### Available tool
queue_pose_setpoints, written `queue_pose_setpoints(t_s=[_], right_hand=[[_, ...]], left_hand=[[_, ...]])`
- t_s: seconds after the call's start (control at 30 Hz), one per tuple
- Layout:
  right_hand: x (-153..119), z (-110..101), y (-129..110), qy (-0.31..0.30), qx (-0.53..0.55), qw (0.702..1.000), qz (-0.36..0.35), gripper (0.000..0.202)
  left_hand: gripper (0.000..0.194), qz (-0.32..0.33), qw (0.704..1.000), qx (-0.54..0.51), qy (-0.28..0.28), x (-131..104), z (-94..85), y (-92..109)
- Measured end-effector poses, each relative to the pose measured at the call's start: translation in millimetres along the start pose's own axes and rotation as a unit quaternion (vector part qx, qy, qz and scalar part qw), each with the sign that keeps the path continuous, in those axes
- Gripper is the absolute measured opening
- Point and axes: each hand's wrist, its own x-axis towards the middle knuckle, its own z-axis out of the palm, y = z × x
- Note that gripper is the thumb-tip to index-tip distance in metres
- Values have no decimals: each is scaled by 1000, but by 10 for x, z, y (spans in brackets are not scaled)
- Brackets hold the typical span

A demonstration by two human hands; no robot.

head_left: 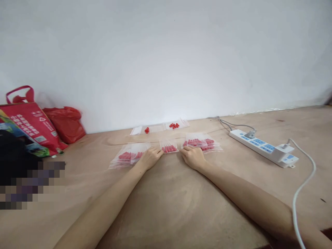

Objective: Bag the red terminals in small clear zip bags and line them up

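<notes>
Small clear plastic bags with red capsule-shaped pieces lie across the wooden tabletop. The middle bag (169, 148) has its several red pieces lined up along its near edge. My left hand (151, 157) rests with curled fingers between this bag and a left pile of overlapping bags (129, 155), its fingertips at the middle bag's lower left corner. On the other side my right hand (192, 157), fingers also curled in, sits at the near edge of a right pile of bags (204, 142). Whatever is under or between the fingers of either hand is hidden.
Farther back, loose red pieces (174, 125) lie on flat plastic bags near the wall. A white power strip (261, 147) with plugs and a white cable (298, 193) is on the right. At left stand a red shopping bag (36, 124) and a red plastic bag (66, 124).
</notes>
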Motion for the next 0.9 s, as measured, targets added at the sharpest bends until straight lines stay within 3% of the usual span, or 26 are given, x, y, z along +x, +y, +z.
queue_pose_setpoints(t_s=[0.13, 0.27, 0.37, 0.47, 0.63, 0.73, 0.83, 0.9], right_hand=[[-72, -44, -21, -14, 32, 999, 11, 24], [-120, -99, -22, -28, 56, 998, 26, 26], [-115, -120, -23, -47, 62, 996, 45, 26], [-114, -105, -18, -42, 64, 996, 42, 26], [-146, -24, 28, 28, 91, 995, 12, 21], [-163, -5, 25, 82, 176, 981, -21, 20], [-184, -47, -70, 89, 335, 937, -42, 22], [-202, -97, -182, 44, 440, 896, -44, 30]], left_hand=[[20, -100, 988, -113, -30, -122, -193, -116], [31, -80, 984, -142, -70, -514, -418, -291], [36, -104, 989, -88, -63, -751, -412, -387], [31, -117, 992, -45, -25, -826, -302, -410], [26, -79, 992, -1, 97, -770, -250, -300], [19, -134, 977, -1, 166, -738, -365, -143], [20, -213, 958, -89, 169, -716, -491, 49], [20, -258, 936, -174, 167, -701, -543, 174]])
